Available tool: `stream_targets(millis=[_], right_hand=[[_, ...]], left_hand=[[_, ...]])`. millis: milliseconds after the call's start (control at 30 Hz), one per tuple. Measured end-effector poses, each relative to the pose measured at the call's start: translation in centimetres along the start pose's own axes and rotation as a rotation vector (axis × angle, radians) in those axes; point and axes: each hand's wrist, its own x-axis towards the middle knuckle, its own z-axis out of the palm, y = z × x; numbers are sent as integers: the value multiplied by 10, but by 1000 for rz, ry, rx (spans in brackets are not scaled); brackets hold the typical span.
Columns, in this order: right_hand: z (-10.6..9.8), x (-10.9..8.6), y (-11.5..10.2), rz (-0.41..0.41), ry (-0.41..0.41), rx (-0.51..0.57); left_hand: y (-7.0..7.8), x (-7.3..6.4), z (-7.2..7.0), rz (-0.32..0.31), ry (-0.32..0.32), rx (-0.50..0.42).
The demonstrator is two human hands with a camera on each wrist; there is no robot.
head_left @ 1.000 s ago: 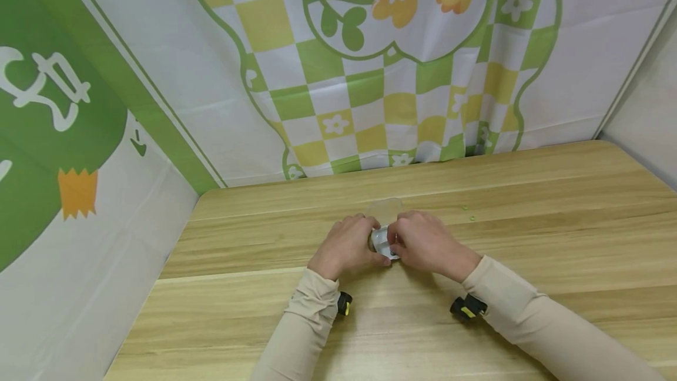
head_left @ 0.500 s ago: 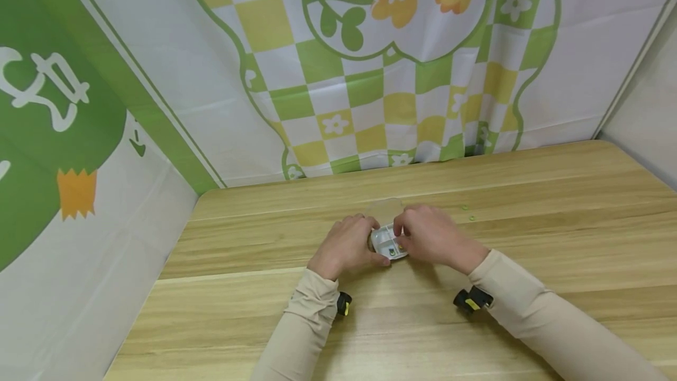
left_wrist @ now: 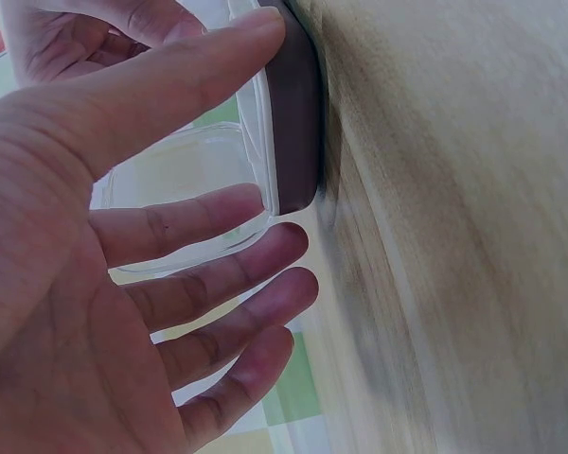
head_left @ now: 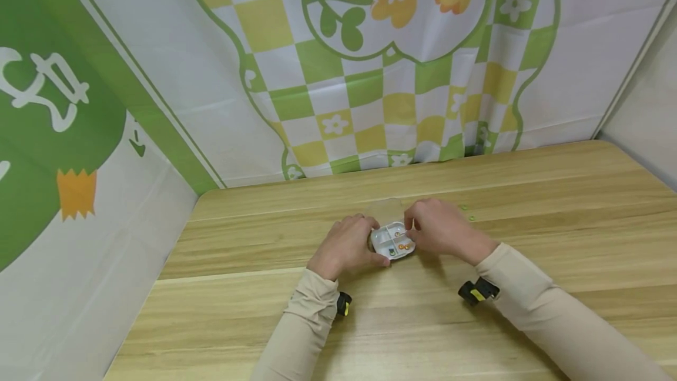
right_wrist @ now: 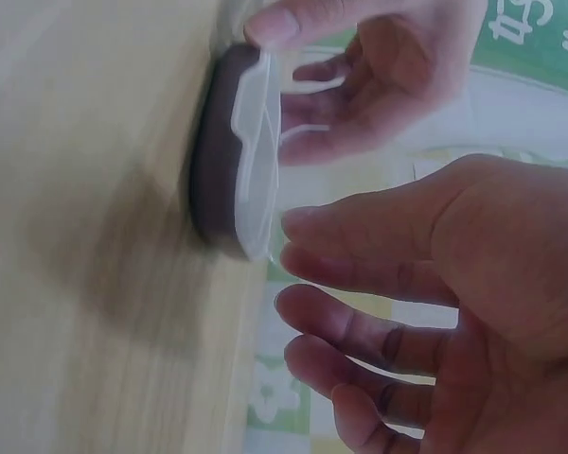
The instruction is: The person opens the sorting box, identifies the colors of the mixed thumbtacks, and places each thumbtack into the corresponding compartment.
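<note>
A small pill box [head_left: 392, 250] with a white divided tray, dark base and raised clear lid [left_wrist: 175, 175] rests on the table. Small orange pieces [head_left: 404, 247] lie in its near right compartment and a small green piece [head_left: 392, 251] in the near left one. My left hand [head_left: 350, 246] grips the box's left side between thumb and index finger, its other fingers spread. My right hand [head_left: 438, 228] hovers at the box's right edge, thumb and index fingertips close together, the other fingers loosely bent. Nothing shows between those fingertips.
Two tiny green rings [head_left: 472, 218] lie on the wooden table [head_left: 238, 310], right of the box and farther back. A printed curtain [head_left: 365, 87] hangs behind the table's far edge, and another printed panel [head_left: 32, 151] stands at the left.
My right hand has moved right and slightly away from over the tray, uncovering its right compartments and the orange pieces. The left hand has stayed on the box.
</note>
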Motion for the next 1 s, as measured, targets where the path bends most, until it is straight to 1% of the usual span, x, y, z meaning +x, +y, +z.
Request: stream_targets(millis=[167, 400, 567, 800, 1000], right_hand=[[-4, 1, 12, 13, -7, -13], [-10, 1, 27, 55, -10, -23], [-12, 0, 35, 84, -1, -30], [-14, -1, 44, 121, 7, -10], [-19, -2, 53, 132, 28, -11]], left_hand=[[0, 1, 0, -4, -2, -2], [1, 0, -1, -15, -7, 1], [1, 0, -1, -17, -5, 1], [1, -1, 0, -15, -3, 0], [1, -1, 0, -18, -3, -1]])
